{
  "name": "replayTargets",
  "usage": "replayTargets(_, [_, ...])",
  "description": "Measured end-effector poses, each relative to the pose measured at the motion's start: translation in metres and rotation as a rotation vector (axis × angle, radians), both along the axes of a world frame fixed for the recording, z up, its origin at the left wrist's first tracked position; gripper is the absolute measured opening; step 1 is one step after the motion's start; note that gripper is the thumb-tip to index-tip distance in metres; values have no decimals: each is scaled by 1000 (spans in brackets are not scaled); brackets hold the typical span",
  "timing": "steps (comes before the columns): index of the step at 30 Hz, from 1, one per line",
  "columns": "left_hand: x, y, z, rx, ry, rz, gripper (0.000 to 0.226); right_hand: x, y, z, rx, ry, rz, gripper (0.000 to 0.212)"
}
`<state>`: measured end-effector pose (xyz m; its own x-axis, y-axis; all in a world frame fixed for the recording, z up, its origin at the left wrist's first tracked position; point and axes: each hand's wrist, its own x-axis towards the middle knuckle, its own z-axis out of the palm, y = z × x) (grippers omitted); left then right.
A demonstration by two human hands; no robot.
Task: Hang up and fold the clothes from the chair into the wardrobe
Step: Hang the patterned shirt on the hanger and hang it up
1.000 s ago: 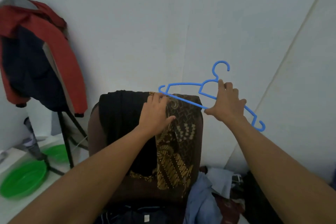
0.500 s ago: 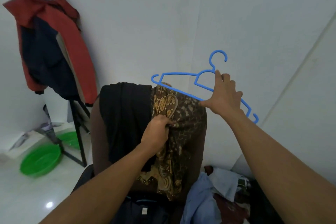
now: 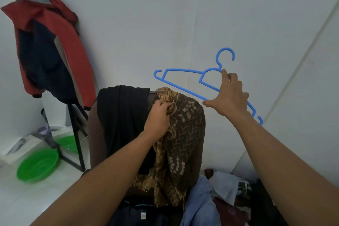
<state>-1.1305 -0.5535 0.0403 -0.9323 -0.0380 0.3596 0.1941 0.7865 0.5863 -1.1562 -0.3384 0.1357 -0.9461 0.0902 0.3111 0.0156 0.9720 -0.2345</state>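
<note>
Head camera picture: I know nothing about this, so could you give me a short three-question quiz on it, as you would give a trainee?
1. True or false: the right hand holds the blue hanger up in the air.
2. Pick one: what does the left hand grip? A) a shoe B) the brown patterned cloth C) a pillow
3. Fill in the gap: the red jacket hangs to the ___ of the chair.

Key: 1 true; 2 B; 3 left.
</note>
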Motion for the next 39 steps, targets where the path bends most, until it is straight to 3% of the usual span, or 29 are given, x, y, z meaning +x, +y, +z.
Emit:
replayTargets(6, [40, -2, -40, -53, -4, -119, 45, -1, -6, 0, -13, 5, 25, 126])
replayTargets(9, [36, -3, -39, -148, 133, -45, 56, -3, -11, 0, -21, 11, 31, 128])
replayTargets(12, [14, -2, -17, -63, 121, 7, 76, -5, -12, -2, -27, 19, 32, 129])
replayTargets(16, [-11, 0, -3, -409, 27, 24, 88, -6, -9, -7, -16, 13, 20, 129])
replayTargets(20, [-8, -6, -11, -431, 117, 29, 69, -8, -4, -12, -11, -2, 11, 129])
replayTargets(24, [-6, -12, -22, -214, 119, -82, 34, -12, -6, -14, -10, -5, 12, 129])
replayTargets(32, [6, -27, -33, -86, 68, -167, 22, -20, -12, -14, -25, -20, 26, 128])
replayTargets(35, [22, -28, -56, -165, -12, -200, 30, -22, -12, -15, -29, -15, 40, 125])
replayTargets(39, [10, -28, -60, -258, 79, -173, 64, -26, -8, -16, -35, -3, 49, 127])
